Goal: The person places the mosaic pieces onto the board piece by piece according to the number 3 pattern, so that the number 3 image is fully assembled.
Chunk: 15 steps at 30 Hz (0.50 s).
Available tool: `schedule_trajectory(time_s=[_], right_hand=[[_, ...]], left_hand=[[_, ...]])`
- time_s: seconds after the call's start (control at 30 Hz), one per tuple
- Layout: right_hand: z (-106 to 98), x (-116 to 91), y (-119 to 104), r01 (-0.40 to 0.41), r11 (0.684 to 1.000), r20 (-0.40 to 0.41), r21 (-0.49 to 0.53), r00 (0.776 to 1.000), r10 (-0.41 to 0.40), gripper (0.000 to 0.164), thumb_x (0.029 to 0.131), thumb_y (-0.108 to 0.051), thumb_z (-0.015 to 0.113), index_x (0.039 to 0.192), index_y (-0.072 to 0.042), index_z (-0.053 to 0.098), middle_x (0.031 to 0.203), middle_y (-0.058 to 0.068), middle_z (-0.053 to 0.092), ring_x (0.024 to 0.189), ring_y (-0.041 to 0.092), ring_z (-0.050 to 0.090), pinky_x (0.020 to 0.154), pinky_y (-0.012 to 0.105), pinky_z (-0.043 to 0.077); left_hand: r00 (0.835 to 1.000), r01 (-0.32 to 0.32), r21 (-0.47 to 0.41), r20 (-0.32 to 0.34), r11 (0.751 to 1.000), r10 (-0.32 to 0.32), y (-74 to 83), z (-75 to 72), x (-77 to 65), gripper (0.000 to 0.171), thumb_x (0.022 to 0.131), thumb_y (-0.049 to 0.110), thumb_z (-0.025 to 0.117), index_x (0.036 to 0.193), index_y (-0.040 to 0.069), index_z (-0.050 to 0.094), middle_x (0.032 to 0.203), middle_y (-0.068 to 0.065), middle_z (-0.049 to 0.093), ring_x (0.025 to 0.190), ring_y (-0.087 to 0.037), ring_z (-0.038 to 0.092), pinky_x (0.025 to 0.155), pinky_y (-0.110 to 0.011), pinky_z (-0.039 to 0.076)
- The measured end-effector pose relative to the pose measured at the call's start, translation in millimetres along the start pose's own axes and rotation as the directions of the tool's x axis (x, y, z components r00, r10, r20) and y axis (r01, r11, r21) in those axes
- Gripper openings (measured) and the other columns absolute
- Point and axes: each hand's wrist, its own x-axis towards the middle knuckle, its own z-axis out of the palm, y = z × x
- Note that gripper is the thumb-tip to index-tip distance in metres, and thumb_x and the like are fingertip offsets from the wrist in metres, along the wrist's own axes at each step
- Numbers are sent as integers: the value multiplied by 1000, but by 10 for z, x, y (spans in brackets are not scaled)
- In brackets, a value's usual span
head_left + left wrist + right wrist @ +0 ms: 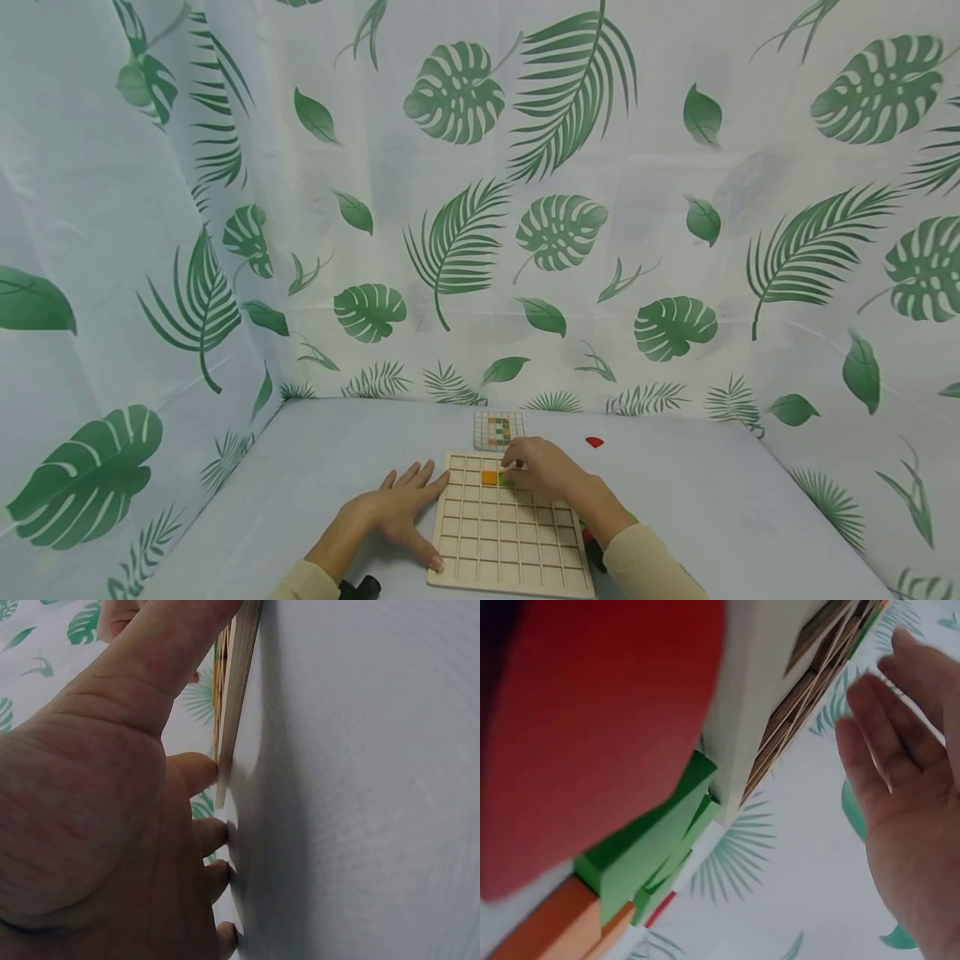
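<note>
A wooden grid board [487, 529] lies on the table, tilted slightly in the head view. An orange tile [489, 478] sits in one of its far cells, with a green tile [506, 480] right beside it. My left hand [401, 510] is spread at the board's left side, thumb on the near left edge and index finger against the wooden side [238, 697]. Over the far part of the board, my right hand [543, 468] hovers with loosely bent fingers close to the green tile. No piece shows in its fingers [874, 742] in the right wrist view.
Behind the board lies a small card [498, 431] with a coloured grid pattern. A red piece [594, 442] rests at the far right. Along the board's right side are red [622, 735], green [652, 847] and orange [551, 922] pieces, partly hidden by my right arm.
</note>
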Motion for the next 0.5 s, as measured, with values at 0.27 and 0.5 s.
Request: schedule_trajectory(time_s=[0.27, 0.5], right_hand=[[-12, -1, 123, -136, 990, -217, -46, 969, 123, 29, 94, -24, 79, 119, -9, 76, 115, 2, 74, 102, 22, 70, 86, 43, 61], [-34, 2, 186, -225, 974, -291, 9, 932, 218, 35, 93, -27, 80, 122, -8, 75, 123, 7, 74, 107, 27, 71, 91, 48, 60]], left_hand=[[1000, 8, -3, -4, 1000, -8, 20, 2, -9, 130, 65, 73, 86, 167, 24, 23, 175, -15, 12, 163, -39, 8, 128, -67, 5], [1000, 4, -4, -6, 1000, -4, 24, -7, -19, 130, 65, 73, 86, 167, 24, 23, 176, -15, 12, 163, -39, 8, 128, -67, 5]])
